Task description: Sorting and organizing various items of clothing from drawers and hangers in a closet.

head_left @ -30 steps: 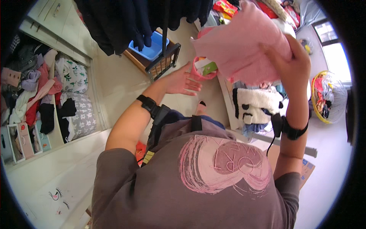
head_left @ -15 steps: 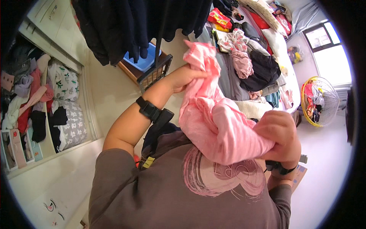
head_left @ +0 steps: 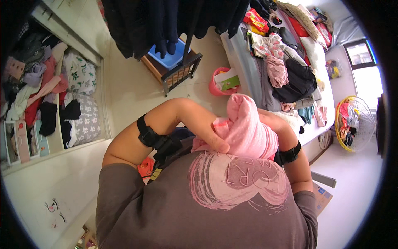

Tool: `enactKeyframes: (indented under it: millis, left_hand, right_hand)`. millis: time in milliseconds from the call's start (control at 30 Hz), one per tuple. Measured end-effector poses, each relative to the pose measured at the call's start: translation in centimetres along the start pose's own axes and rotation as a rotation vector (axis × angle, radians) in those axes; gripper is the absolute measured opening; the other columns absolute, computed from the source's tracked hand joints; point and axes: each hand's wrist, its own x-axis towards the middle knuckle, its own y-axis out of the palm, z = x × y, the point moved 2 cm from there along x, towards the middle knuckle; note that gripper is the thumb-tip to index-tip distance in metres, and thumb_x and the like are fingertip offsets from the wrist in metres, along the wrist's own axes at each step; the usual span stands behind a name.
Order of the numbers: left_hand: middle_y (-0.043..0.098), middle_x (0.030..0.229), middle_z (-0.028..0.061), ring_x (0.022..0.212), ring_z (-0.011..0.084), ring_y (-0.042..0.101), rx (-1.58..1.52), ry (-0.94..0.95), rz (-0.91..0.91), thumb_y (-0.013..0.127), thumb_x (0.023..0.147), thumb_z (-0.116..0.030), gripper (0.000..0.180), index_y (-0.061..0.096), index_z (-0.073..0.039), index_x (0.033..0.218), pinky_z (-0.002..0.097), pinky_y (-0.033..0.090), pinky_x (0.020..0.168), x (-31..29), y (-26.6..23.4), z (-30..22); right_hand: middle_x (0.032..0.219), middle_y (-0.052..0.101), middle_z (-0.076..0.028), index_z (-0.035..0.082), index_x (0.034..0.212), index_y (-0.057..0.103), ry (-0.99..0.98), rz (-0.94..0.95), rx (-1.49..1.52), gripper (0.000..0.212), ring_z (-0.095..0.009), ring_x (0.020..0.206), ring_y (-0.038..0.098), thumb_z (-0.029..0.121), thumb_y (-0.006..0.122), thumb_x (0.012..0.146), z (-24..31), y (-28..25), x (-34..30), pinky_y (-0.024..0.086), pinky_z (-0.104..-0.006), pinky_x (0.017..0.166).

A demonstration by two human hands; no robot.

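Note:
A pale pink piece of soft clothing [head_left: 251, 133], bunched and partly rolled, is held up close in front of my chest. My left hand [head_left: 212, 140] is closed on its left side, thumb lying over the cloth. My right hand [head_left: 268, 119] reaches behind the bundle from the right; the cloth hides its fingers, so its grip does not show. The garment's exact kind is unclear in this folded state.
Dark clothes [head_left: 145, 25] hang ahead above a wheeled rack holding a blue basin [head_left: 172, 56]. A pink bin [head_left: 214, 88] stands beside the bed, which is heaped with clothes [head_left: 292, 76]. At left is an open wardrobe [head_left: 101, 120]; at right, a yellow-rimmed mesh basket [head_left: 338, 124].
The pink garment has gone from stretched out between my hands to a compact bundle near my chest. My left hand has come down and inward; my right has moved forward behind the cloth.

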Motion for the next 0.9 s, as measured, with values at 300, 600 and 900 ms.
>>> enactKeyframes:
  millis: [300, 600, 900]
  left_hand:
    - [0.049, 0.129, 0.0125, 0.121, 0.0238, 0.049, -0.511, 0.124, -1.07, 0.052, 0.095, -0.05, 0.067, 0.032, -0.011, 0.145, 0.0429, 0.046, 0.098, -7.3, -1.8, 4.0]
    - [0.031, 0.153, 0.007, 0.138, 0.0237, 0.034, -0.633, 0.336, -0.96, 0.043, 0.086, -0.071, 0.09, 0.02, -0.015, 0.151, 0.0483, 0.03, 0.112, -3.9, -2.7, 5.6]
    - [0.032, 0.152, 0.0099, 0.141, 0.0247, 0.031, -0.496, 0.253, -1.237, 0.014, 0.077, -0.084, 0.102, 0.017, -0.015, 0.152, 0.0433, 0.028, 0.114, 0.2, -3.4, 1.1]
  right_hand:
    - [0.13, 0.056, -0.017, -0.005, 0.133, 0.047, -0.126, -0.298, 0.473, 0.057, -0.026, 0.117, 0.057, 0.042, 0.044, 0.101, 0.2, -2.1, 3.0, 0.044, -0.0393, 0.101]
    - [0.138, 0.05, -0.015, 0.001, 0.142, 0.037, -0.274, 0.09, 0.69, 0.057, -0.026, 0.123, 0.052, 0.042, 0.04, 0.102, 3.1, 1.1, 9.7, 0.041, -0.0401, 0.105]
    - [0.129, 0.057, -0.012, 0.0, 0.131, 0.05, -0.263, -0.144, 0.38, 0.047, -0.018, 0.112, 0.059, 0.034, 0.048, 0.1, 3.0, -1.8, 10.6, 0.046, -0.032, 0.096]
